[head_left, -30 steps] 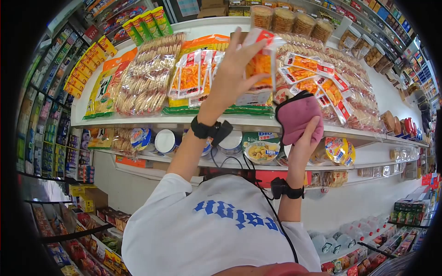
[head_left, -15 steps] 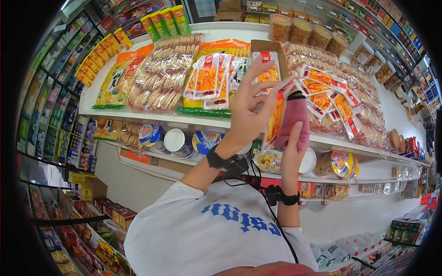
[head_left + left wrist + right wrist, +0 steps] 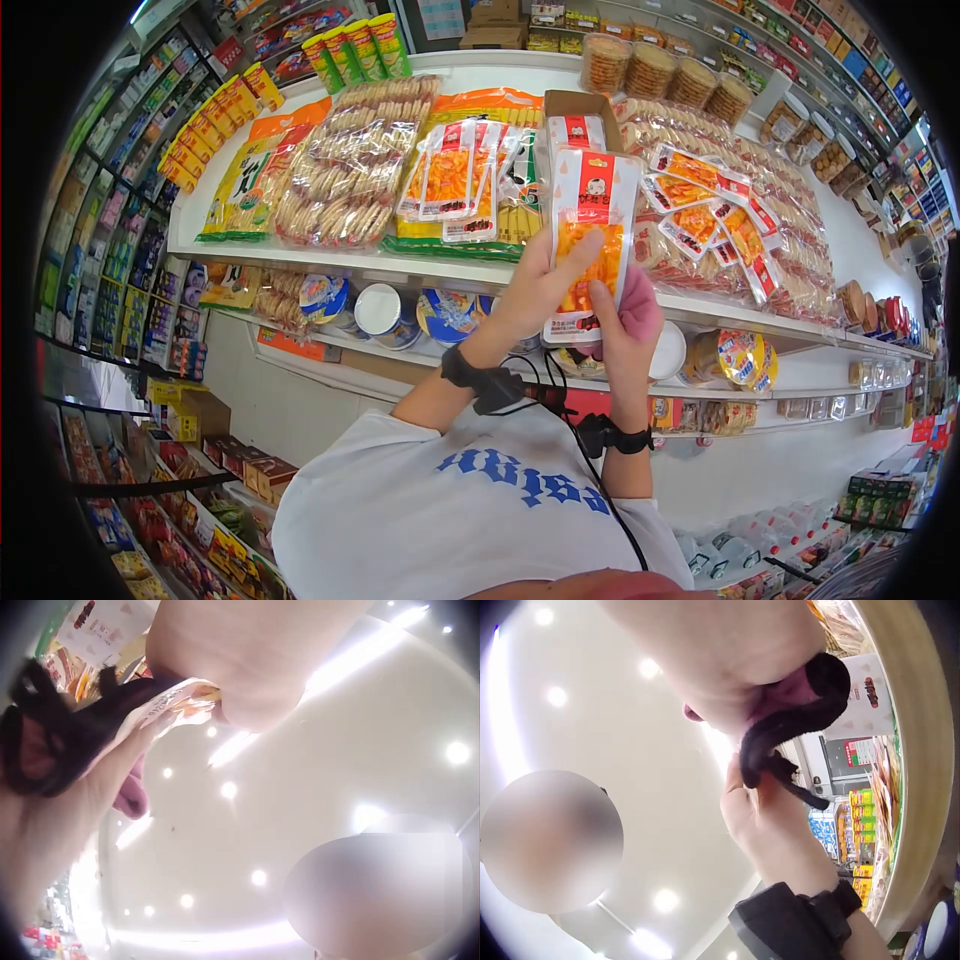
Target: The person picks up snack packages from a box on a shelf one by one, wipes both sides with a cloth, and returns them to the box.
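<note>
Left hand (image 3: 532,292), right hand (image 3: 627,338): fingers clamped on packet (image 3: 592,215); likely light, floppy, slick; best held by edges

From here the white display shelf (image 3: 500,68) bears yellow-capped canisters (image 3: 365,50) at eleven o'clock, clear tubs of round crackers (image 3: 654,71) at one, clear cracker bags (image 3: 805,235) at three, another clear cracker bag (image 3: 352,165) at nine.

Pink cloth (image 3: 799,688) largely hidden
</note>
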`<state>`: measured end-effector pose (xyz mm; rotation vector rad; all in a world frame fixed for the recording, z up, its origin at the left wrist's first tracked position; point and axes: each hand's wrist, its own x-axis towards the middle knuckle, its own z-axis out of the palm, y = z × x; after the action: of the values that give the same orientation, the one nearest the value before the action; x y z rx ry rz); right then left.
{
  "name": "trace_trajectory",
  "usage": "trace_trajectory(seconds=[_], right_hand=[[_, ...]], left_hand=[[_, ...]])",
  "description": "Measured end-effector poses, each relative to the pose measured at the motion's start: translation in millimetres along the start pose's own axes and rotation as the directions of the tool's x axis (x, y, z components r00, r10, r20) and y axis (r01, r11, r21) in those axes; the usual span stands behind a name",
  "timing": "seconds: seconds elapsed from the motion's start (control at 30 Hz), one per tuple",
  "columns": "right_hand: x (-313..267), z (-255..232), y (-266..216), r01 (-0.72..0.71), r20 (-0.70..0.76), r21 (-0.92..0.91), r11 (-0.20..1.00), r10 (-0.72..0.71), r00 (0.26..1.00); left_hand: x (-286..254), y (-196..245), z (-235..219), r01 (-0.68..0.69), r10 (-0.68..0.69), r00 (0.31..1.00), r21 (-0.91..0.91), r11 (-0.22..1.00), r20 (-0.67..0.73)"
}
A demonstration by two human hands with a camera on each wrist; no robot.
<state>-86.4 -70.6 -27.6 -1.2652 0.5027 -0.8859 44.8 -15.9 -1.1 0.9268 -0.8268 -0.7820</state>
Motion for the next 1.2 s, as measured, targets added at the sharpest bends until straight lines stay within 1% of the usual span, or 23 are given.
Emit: trace_trajectory(seconds=[0.1, 0.17, 0.2, 0.27, 0.3, 0.33, 0.37, 0.4, 0.43, 0.5, 0.57, 0.67, 0.7, 0.73, 0.77, 0.8, 0.83, 0.9, 0.93, 1.0, 1.03, 1.13, 1.2], right_hand=[[-3, -3, 11, 0.094, 0.012, -0.099, 0.991, -0.094, 0.996], [-10, -6, 9, 0.088, -0.178, -0.097, 0.991, -0.104, 0.979], [-11, -4, 4, 0.086, -0.270, -0.093, 0.992, -0.108, 0.957], [-10, 6, -9, 0.236, -0.499, 0.057, 0.970, -0.177, 0.848], [-16, 3, -12, 0.142, -0.411, -0.038, 0.989, -0.145, 0.900], [-15, 6, -13, 0.295, -0.221, -0.263, 0.918, -0.355, 0.908], [-15, 13, -15, 0.460, 0.015, -0.439, 0.772, -0.506, 0.863], [-15, 23, -20, 0.619, 0.270, -0.545, 0.565, -0.580, 0.768], [-16, 27, -12, 0.619, 0.253, -0.516, 0.592, -0.585, 0.770], [-14, 28, 7, 0.598, 0.203, -0.475, 0.645, -0.581, 0.788], [-5, 17, 9, 0.526, 0.124, -0.474, 0.706, -0.537, 0.834], [13, 10, -13, 0.375, -0.035, -0.361, 0.854, -0.414, 0.909], [21, 14, -32, 0.393, -0.028, -0.277, 0.877, -0.416, 0.909], [25, 15, -41, 0.405, -0.022, -0.191, 0.894, -0.417, 0.909], [26, 11, -38, 0.497, 0.082, -0.407, 0.766, -0.512, 0.855], [26, 7, -34, 0.571, 0.209, -0.581, 0.580, -0.572, 0.793], [26, 5, -30, 0.621, 0.346, -0.701, 0.351, -0.594, 0.726], [12, 10, -26, 0.617, 0.333, -0.656, 0.435, -0.567, 0.753], [5, 13, -25, 0.612, 0.326, -0.632, 0.476, -0.552, 0.767], [-1, 10, -17, 0.635, 0.382, -0.628, 0.449, -0.533, 0.755], [-7, 11, -14, 0.642, 0.415, -0.639, 0.423, -0.514, 0.751], [-22, 18, -8, 0.656, 0.456, -0.659, 0.369, -0.497, 0.738], [-11, 6, -2, 0.657, 0.452, -0.658, 0.369, -0.504, 0.736]], left_hand=[[-4, 3, 7, 0.041, -0.062, 0.993, -0.204, 0.978, -0.100], [-5, 11, 9, 0.030, -0.078, 0.986, -0.306, 0.951, -0.145], [-3, 14, 9, -0.020, -0.034, 0.983, -0.294, 0.956, -0.179], [3, 20, 6, -0.115, 0.049, 0.968, -0.263, 0.958, -0.247], [5, 20, 9, -0.157, 0.095, 0.966, -0.253, 0.955, -0.242], [4, 17, 12, -0.111, 0.063, 0.978, -0.240, 0.964, -0.201], [2, 13, 17, -0.065, 0.028, 0.987, -0.225, 0.972, -0.161], [-1, 7, 21, -0.018, -0.008, 0.993, -0.209, 0.978, -0.121], [-4, 2, 25, 0.056, -0.062, 0.995, -0.071, 0.996, -0.075], [-9, 11, 29, -0.094, 0.098, 0.985, -0.035, 0.995, 0.141], [-4, 9, 32, -0.272, 0.269, 0.895, -0.041, 0.961, 0.356], [-15, 0, 45, -0.230, 0.168, 0.924, 0.150, 0.962, 0.343], [-18, 0, 47, -0.157, 0.096, 0.920, 0.134, 0.979, 0.380], [-23, -1, 51, -0.100, 0.069, 0.950, 0.087, 0.991, 0.306], [-28, -1, 56, -0.047, 0.037, 0.973, 0.036, 0.998, 0.229], [-31, -1, 58, 0.001, 0.002, 0.989, -0.017, 1.000, 0.151], [-27, -2, 52, 0.088, -0.076, 0.985, -0.073, 0.993, 0.152], [-17, -2, 34, 0.265, -0.237, 0.958, -0.180, 0.947, 0.163], [-16, -1, 34, 0.290, -0.268, 0.957, -0.298, 0.909, 0.114], [-12, 5, 36, 0.305, -0.339, 0.940, -0.520, 0.798, 0.033], [-5, 2, 27, 0.273, -0.319, 0.947, -0.601, 0.751, 0.031], [11, 11, 16, 0.028, -0.124, 0.978, -0.485, 0.874, -0.168], [11, 13, 17, -0.017, -0.089, 0.980, -0.512, 0.859, -0.180]])
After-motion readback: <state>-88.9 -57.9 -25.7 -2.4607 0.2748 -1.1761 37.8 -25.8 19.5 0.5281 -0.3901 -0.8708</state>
